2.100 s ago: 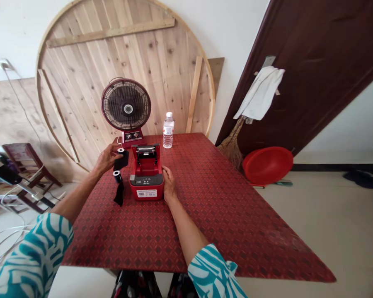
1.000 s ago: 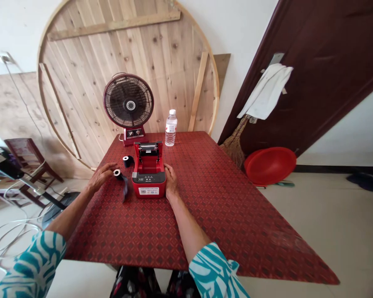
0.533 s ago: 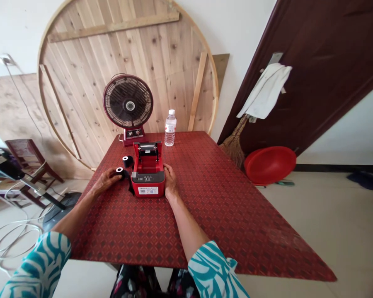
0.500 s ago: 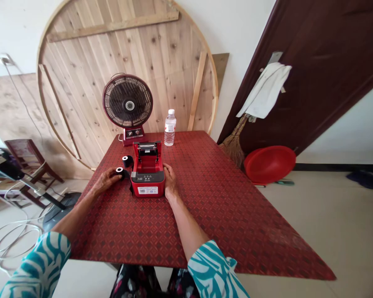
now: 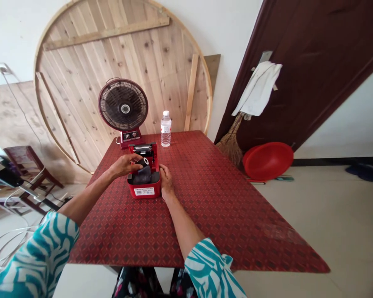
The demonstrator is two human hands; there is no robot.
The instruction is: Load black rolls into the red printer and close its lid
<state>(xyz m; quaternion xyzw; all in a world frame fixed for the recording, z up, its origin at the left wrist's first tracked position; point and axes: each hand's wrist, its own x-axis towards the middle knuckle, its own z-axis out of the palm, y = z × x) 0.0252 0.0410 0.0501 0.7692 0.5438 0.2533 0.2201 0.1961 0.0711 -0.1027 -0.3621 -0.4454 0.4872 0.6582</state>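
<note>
While holding a black ribbon roll with a white plastic core [image 5: 144, 171] down at the open compartment of a boxy red plastic label printer [image 5: 144, 191], left hand [image 5: 124, 165] reaching across from the side; left fingers [image 5: 133, 160] close together, curled over the top of the roll, thumb hidden, so pinch not fully visible; loose black film [image 5: 142, 179] bunched in the compartment, roll low at its front, contact with the compartment floor hidden; right hand [image 5: 166, 182] against the printer's right wall, right fingers [image 5: 163, 171] pressed together, not gripping; clear plastic water bottle [image 5: 165, 129] and maroon desk fan [image 5: 123, 109] at the far end of a red patterned tabletop [image 5: 205, 207].
</note>
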